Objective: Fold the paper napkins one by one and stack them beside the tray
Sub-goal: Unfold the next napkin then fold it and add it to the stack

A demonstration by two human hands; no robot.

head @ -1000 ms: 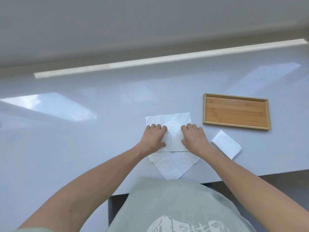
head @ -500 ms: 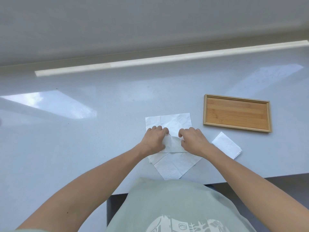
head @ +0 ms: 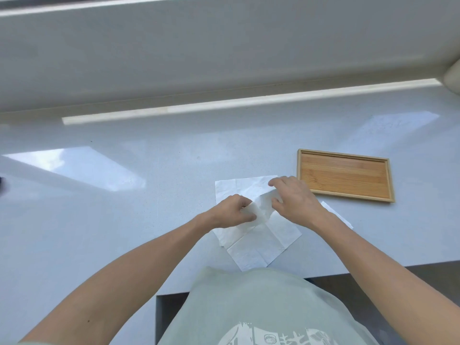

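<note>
A person stands at a pale grey counter [head: 124, 220], seen from above through a head-worn camera. Their grey-green shirt [head: 261, 307] carries a white printed graphic with small characters, too small and cut off to read.

Both hands work on a white paper napkin [head: 261, 210] lifted slightly off the counter. The left hand [head: 230, 211] has its fingers curled, pinching the napkin's near-left end. The right hand [head: 295, 199] pinches the other end between thumb and bent fingers.

Beneath it lie two more unfolded napkins: one [head: 239, 189] lying square, farther back, and one [head: 263, 245] turned diagonally, reaching the counter's front edge.

A shallow rectangular bamboo tray [head: 388, 180] sits just right of the hands, holding nothing. A folded napkin [head: 338, 215] lies just in front of the tray, mostly hidden by the right forearm.
</note>
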